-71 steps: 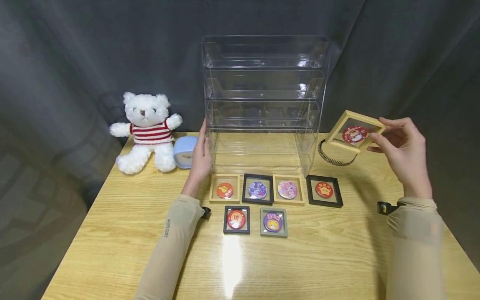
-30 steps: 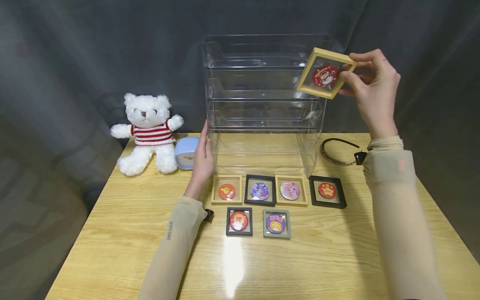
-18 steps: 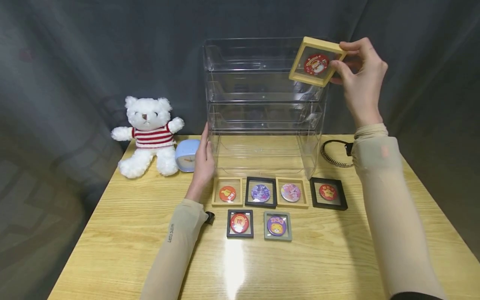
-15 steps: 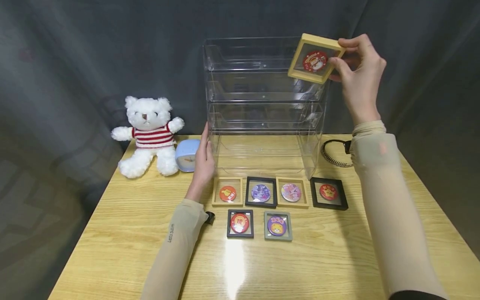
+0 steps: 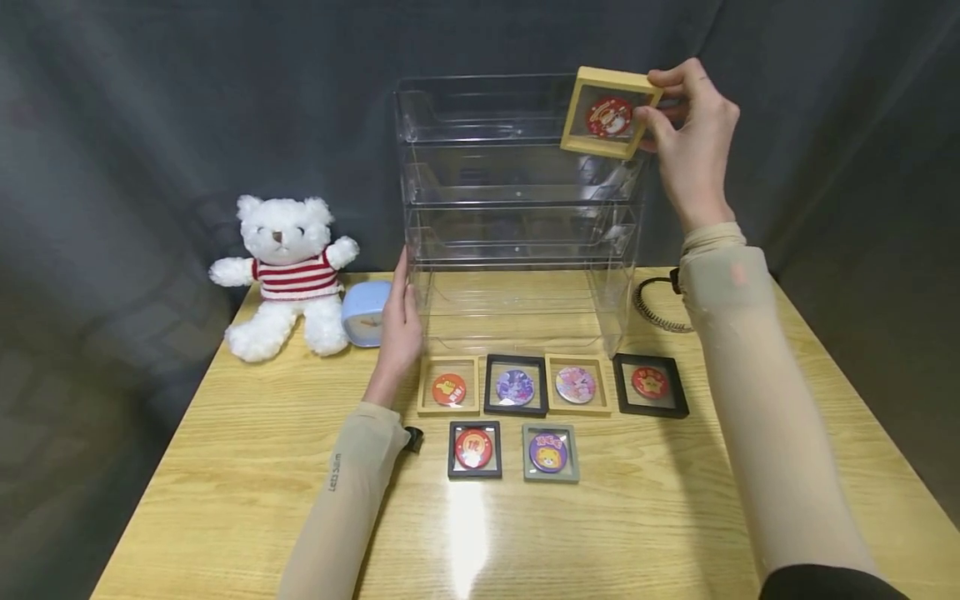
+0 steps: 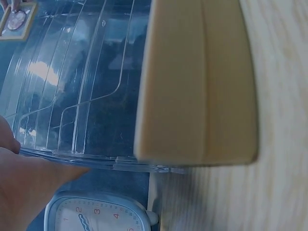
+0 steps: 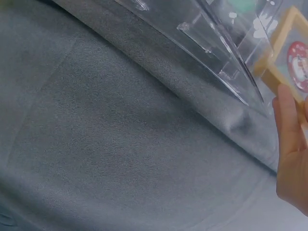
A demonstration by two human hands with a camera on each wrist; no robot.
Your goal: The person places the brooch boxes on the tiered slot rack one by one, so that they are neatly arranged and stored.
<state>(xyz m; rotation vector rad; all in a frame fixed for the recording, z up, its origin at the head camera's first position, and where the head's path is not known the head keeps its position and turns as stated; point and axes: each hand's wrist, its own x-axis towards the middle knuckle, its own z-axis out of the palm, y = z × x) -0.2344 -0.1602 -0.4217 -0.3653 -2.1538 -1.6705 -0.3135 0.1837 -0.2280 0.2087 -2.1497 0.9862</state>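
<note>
My right hand (image 5: 697, 137) pinches the right edge of a light-wood-coloured display frame (image 5: 573, 125) with a red badge inside. The frame is held tilted in front of the upper right of a clear tiered acrylic rack (image 5: 517, 200). In the right wrist view, the fingers (image 7: 288, 115) lie along the frame's edge. With fairly straight fingers, my left hand (image 5: 401, 333) rests against the rack's lower left side. The left wrist view shows a blurred tan frame edge (image 6: 192, 86) close up, beside the rack's tiers (image 6: 82, 86).
Several badge frames lie in two rows before the rack, among them a black one (image 5: 516, 408) and a grey-green one (image 5: 551, 477). A white teddy bear (image 5: 288, 279) and a blue alarm clock (image 5: 363, 312) stand at left. A dark headband (image 5: 656, 317) lies right of the rack.
My right hand has carried the frame up and left, from beside the rack to in front of its top tiers. The left hand has kept its place at the rack's side.
</note>
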